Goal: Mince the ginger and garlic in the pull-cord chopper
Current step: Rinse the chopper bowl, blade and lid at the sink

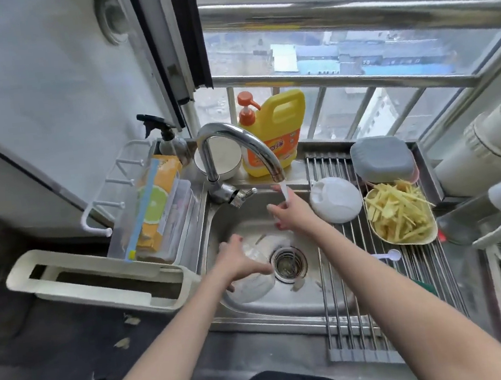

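The right hand [289, 216] is rinsed open-fingered under the tap [238, 147]; the clear bowl [253, 280], apparently the chopper's, is steadied by the spread left hand [241, 259] and should be drained well.

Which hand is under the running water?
The right hand, up beneath the tap. The left hand is lower, on the clear bowl in the sink.
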A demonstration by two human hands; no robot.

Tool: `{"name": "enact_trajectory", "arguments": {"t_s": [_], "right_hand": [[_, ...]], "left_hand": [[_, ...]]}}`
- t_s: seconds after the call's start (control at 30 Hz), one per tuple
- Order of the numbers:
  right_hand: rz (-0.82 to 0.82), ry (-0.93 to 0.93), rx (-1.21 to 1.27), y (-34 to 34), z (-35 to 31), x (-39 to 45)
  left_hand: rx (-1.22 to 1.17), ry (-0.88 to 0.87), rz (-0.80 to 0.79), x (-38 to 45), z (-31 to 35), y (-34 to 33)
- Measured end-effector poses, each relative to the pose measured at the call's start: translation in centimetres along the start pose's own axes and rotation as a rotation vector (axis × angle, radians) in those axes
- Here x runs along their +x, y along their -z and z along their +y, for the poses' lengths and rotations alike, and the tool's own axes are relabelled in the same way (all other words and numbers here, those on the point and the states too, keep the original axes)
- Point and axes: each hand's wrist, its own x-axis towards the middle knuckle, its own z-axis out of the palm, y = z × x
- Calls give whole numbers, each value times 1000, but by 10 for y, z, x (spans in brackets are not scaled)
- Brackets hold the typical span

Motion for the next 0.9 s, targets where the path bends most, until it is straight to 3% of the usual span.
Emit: {"name": "enact_trajectory", "arguments": {"t_s": [0.07, 0.17, 0.27, 0.33, 0.43, 0.57, 0.67, 0.7, 0.8, 0.9], "right_hand": [[-122, 23, 35, -15, -15, 16], [-16, 77, 72, -36, -25, 30], [177, 228, -268, -48, -39, 44], [214, 295, -494, -54, -48, 53], [199, 306, -508, -56, -56, 55], [174, 372, -289, -46, -33, 13], [225, 419, -572, -28, 17, -24], [311, 383, -612, -16, 37, -33], [548, 158, -434, 23, 83, -51], [540, 72, -455, 47, 107, -50]], "left_hand": [[165, -81, 7, 0, -4, -4], [358, -173, -2, -5, -12, -5], [651, -242, 49, -13, -15, -4], [823, -260, 69, -11, -18, -7], [933, -281, 38, -5, -18, -11], [882, -293, 98, -2, -20, -16], [780, -270, 149, 2, -25, -13], [751, -264, 140, 3, -27, -12], [584, -284, 148, 7, -29, -9], [348, -361, 199, 5, -28, -11]]}}
